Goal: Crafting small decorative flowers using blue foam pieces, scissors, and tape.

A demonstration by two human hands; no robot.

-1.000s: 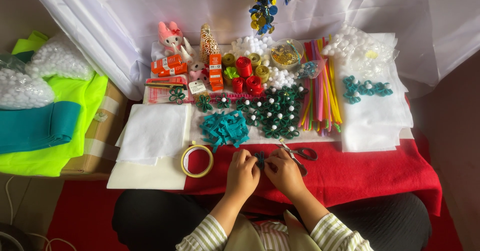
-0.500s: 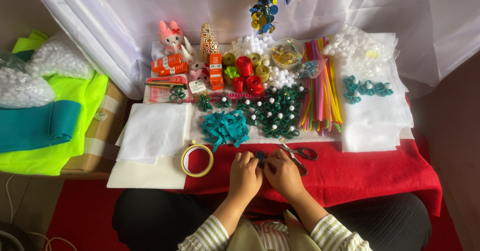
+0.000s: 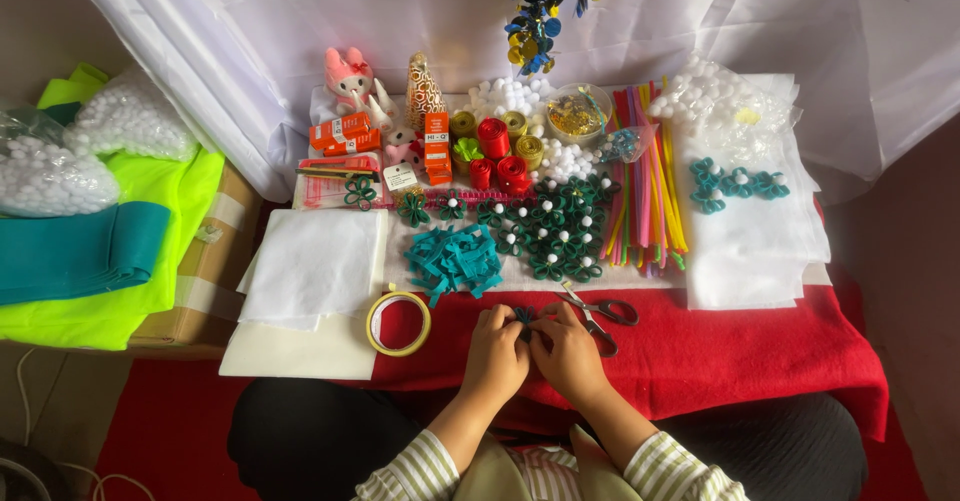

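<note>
My left hand [image 3: 495, 358] and my right hand [image 3: 568, 354] meet over the red cloth [image 3: 760, 351] at the table's near edge. Together they pinch a small dark teal felt flower piece [image 3: 524, 316], mostly hidden by the fingers. A pile of teal felt strips [image 3: 455, 259] lies just beyond my left hand. Scissors [image 3: 600, 313] with black handles lie just beyond my right hand. A roll of yellow tape [image 3: 398, 322] sits left of my left hand.
Several finished dark green felt flowers with white centres [image 3: 555, 226] lie mid-table. Coloured pipe cleaners [image 3: 645, 176], red and gold ribbon rolls [image 3: 495, 151], orange boxes [image 3: 340, 133], a pink bunny toy [image 3: 347, 76] and white felt sheets [image 3: 315, 266] surround them. Teal flowers [image 3: 735, 183] lie on white felt at right. Neon and teal fabric [image 3: 90, 251] lies at left.
Both hands stay together at the same spot; the fingers shift slightly on the small felt piece. Nothing else has moved.
</note>
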